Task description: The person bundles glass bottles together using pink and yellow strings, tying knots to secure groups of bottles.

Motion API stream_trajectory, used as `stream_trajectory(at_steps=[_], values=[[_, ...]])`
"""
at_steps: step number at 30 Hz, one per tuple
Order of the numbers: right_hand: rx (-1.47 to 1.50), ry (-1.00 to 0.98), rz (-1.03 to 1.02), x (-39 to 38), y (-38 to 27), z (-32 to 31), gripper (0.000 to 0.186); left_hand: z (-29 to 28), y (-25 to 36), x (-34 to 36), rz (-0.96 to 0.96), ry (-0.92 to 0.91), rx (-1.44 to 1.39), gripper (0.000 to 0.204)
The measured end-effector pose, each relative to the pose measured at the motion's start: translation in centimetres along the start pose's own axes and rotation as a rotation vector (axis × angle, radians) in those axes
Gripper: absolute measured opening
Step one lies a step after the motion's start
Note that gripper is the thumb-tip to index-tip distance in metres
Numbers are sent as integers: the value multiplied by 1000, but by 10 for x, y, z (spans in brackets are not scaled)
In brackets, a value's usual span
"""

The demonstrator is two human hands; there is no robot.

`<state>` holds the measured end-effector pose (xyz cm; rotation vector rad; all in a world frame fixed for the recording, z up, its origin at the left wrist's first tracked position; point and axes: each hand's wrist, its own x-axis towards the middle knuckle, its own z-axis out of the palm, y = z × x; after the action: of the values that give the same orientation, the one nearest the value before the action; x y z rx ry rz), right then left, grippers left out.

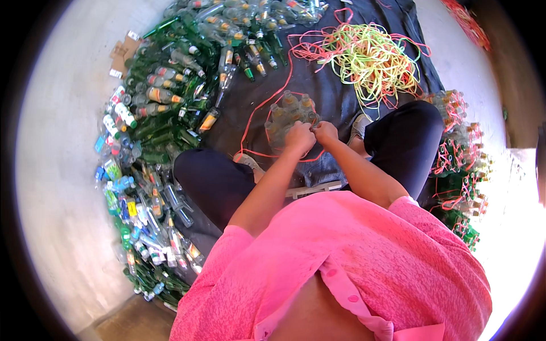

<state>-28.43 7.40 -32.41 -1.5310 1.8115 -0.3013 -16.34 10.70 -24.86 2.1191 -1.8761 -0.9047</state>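
Person in pink shirt (352,261) is sitting on a dark mat (335,94), knees apart. Both hands are working right at the near edge of a cluster of clear bottles (289,116), standing upright on the mat between the knees. Left hand (300,137) is closed, fingers pinching the red string (267,105) against the cluster; right hand (326,132) is touching it just beside, fingers curled tight, also pinching string as far as I can tell. The string is looping around the cluster's base and running off away from the person. Beyond the cluster: tangled pile of red and yellow-green strings (369,57). Left of the cluster: big heap of loose green and clear bottles (165,108). Right of it: tied bottle bundles (460,165), well apart.
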Motion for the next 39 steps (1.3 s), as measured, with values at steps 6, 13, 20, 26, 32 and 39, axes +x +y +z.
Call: stream_trajectory(at_steps=[6, 13, 20, 26, 32, 39], values=[[-5, 13, -29, 9, 5, 10, 33, -3, 0, 9, -43, -75, -30, 29], [25, 54, -59, -1, -1, 2, 29, -7, 4, 13, -72, -142, -84, 34], [95, 66, -77, -11, -11, -15, 27, 11, -27, 45, 207, -182, 171, 27], [177, 14, -34, -11, -17, -23, 24, -1, -23, 58, 316, -353, 384, 29], [114, -40, -22, -15, -20, -27, 22, -31, 13, 30, 256, -244, 457, 29], [99, -63, -3, -20, -26, -33, 26, -37, 10, 23, 415, -75, 691, 23]])
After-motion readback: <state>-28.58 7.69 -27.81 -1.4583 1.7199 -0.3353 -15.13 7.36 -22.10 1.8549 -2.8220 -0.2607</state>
